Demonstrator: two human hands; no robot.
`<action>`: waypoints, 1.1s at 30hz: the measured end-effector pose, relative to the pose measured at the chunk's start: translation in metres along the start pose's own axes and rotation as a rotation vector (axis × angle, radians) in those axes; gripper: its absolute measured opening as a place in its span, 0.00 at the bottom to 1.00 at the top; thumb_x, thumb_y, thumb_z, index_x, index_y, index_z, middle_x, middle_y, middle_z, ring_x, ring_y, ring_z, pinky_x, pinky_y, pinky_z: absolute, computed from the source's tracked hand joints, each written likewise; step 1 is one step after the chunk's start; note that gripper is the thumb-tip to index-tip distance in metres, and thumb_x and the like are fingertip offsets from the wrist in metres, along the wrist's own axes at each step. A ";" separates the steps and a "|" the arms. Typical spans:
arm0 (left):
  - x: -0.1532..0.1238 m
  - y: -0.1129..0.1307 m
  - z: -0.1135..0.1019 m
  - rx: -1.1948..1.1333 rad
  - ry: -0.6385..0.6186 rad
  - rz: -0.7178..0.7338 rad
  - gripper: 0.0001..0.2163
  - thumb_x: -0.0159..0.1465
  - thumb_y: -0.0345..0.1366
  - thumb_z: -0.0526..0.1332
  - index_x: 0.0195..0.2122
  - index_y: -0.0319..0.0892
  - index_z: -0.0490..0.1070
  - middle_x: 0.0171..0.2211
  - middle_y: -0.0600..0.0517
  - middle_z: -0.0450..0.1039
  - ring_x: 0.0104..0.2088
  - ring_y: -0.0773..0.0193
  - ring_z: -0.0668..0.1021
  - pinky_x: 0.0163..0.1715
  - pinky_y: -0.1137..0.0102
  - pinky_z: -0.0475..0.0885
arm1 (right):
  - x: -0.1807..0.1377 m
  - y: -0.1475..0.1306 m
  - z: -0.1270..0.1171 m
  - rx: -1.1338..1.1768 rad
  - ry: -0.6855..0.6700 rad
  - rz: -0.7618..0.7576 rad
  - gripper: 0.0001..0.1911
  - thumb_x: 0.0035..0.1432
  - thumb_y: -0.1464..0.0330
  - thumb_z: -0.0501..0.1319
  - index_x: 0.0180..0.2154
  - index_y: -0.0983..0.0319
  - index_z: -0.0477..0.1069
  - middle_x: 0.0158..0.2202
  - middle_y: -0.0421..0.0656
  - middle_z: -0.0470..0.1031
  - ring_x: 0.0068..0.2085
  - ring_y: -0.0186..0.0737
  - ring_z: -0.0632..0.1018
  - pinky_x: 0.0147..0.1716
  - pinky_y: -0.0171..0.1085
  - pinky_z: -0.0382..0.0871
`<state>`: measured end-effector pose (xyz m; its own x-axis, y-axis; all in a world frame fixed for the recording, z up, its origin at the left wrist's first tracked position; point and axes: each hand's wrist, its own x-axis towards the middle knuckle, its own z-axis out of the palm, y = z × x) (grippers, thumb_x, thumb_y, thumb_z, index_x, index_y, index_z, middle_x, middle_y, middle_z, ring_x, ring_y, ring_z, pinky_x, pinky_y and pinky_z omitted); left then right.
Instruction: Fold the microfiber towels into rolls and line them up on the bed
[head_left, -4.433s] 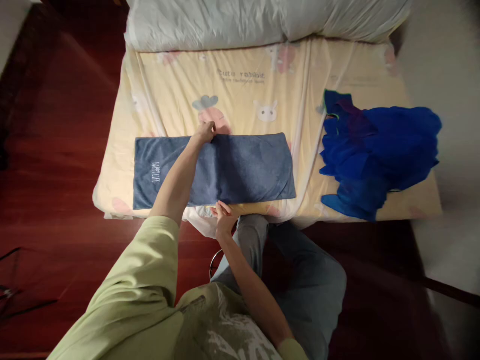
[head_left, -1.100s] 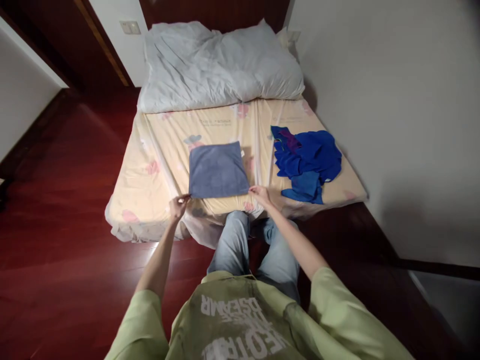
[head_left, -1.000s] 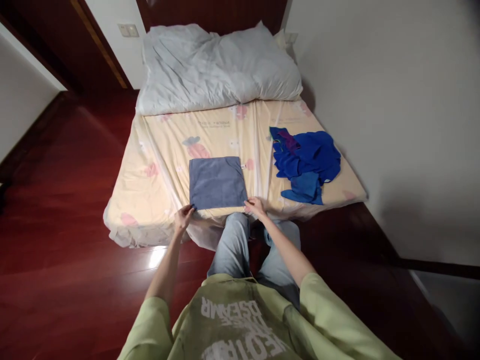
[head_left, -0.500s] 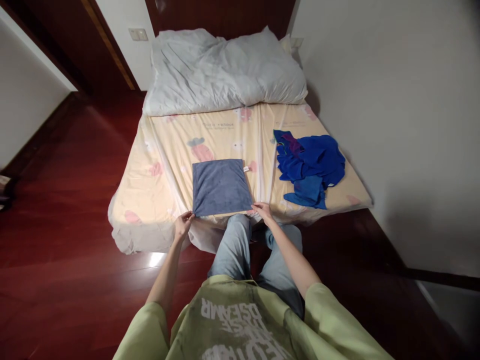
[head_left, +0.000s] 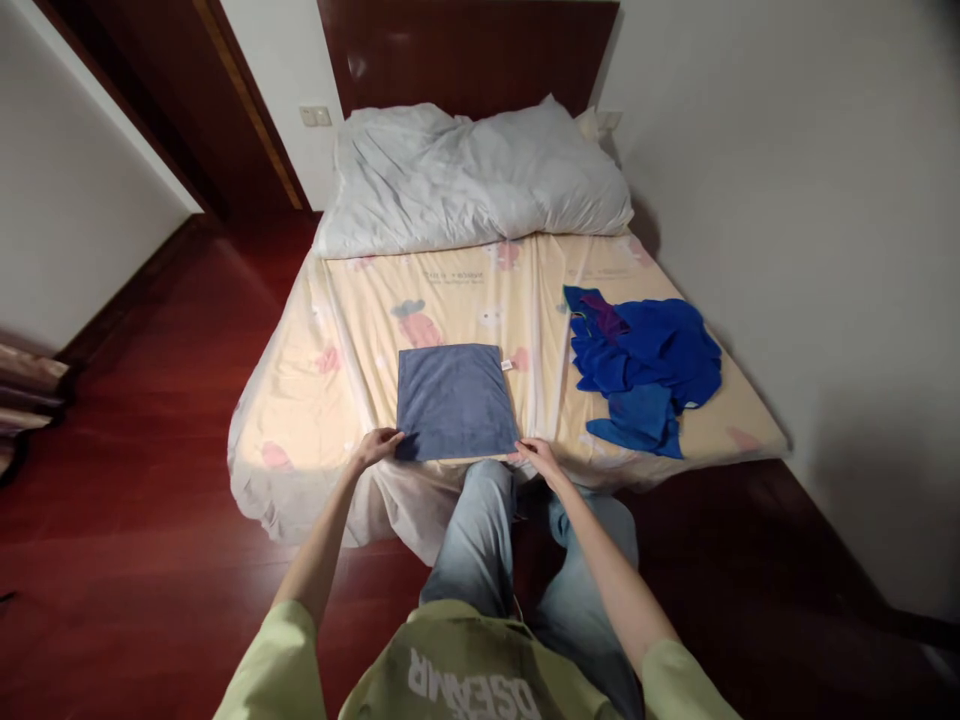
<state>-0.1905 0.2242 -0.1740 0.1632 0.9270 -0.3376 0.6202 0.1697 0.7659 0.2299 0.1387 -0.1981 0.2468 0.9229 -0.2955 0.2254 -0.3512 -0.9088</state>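
Observation:
A grey-blue towel [head_left: 456,402] lies spread flat near the front edge of the bed, with a small white tag on its right side. My left hand [head_left: 379,446] pinches its near left corner. At the near right corner, the fingers of my right hand [head_left: 538,458] are closed on the towel's edge. Both forearms reach forward from my body, and the towel's near edge runs between the two hands. To the right lies a crumpled pile of blue cloths [head_left: 649,350], touched by neither hand.
The bed [head_left: 292,400] has a yellow patterned sheet under a thin see-through cover. A bunched white quilt [head_left: 480,185] lies against the dark headboard [head_left: 480,50]. My knees are at the bed's front edge. A white wall [head_left: 825,250] runs along the right side.
The camera view has tilted up, so everything appears lower. Both hands stay at the towel's near corners, and the towel lies about as before.

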 end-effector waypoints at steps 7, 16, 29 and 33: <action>0.141 0.066 -0.025 -0.092 0.146 -0.146 0.23 0.60 0.54 0.64 0.37 0.35 0.79 0.29 0.45 0.78 0.31 0.58 0.80 0.28 0.69 0.73 | 0.014 0.025 0.000 -0.015 -0.013 -0.081 0.32 0.45 0.38 0.66 0.28 0.62 0.79 0.30 0.48 0.77 0.35 0.48 0.78 0.38 0.42 0.72; 0.238 0.073 -0.033 -0.006 0.434 -0.137 0.13 0.61 0.41 0.64 0.42 0.38 0.81 0.37 0.44 0.81 0.41 0.55 0.82 0.40 0.67 0.75 | 0.020 0.044 -0.002 -0.019 -0.032 -0.094 0.30 0.55 0.41 0.63 0.34 0.62 0.81 0.33 0.45 0.75 0.37 0.46 0.77 0.41 0.42 0.72; 0.186 0.048 -0.003 0.068 0.591 0.029 0.27 0.61 0.43 0.66 0.59 0.38 0.68 0.52 0.39 0.73 0.42 0.56 0.80 0.46 0.63 0.75 | 0.016 0.028 0.000 -0.036 -0.030 -0.050 0.31 0.51 0.38 0.64 0.31 0.61 0.80 0.31 0.46 0.77 0.38 0.48 0.78 0.43 0.44 0.73; 0.085 0.017 0.024 0.131 0.421 0.066 0.19 0.62 0.46 0.65 0.50 0.41 0.73 0.42 0.44 0.75 0.38 0.56 0.80 0.45 0.61 0.76 | 0.015 0.022 0.003 -0.011 0.006 -0.010 0.33 0.45 0.36 0.65 0.30 0.60 0.80 0.31 0.46 0.77 0.37 0.47 0.78 0.41 0.43 0.73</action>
<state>-0.1479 0.2984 -0.2028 -0.1044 0.9944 -0.0173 0.7157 0.0873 0.6929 0.2355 0.1453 -0.2238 0.2505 0.9254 -0.2843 0.2381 -0.3435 -0.9085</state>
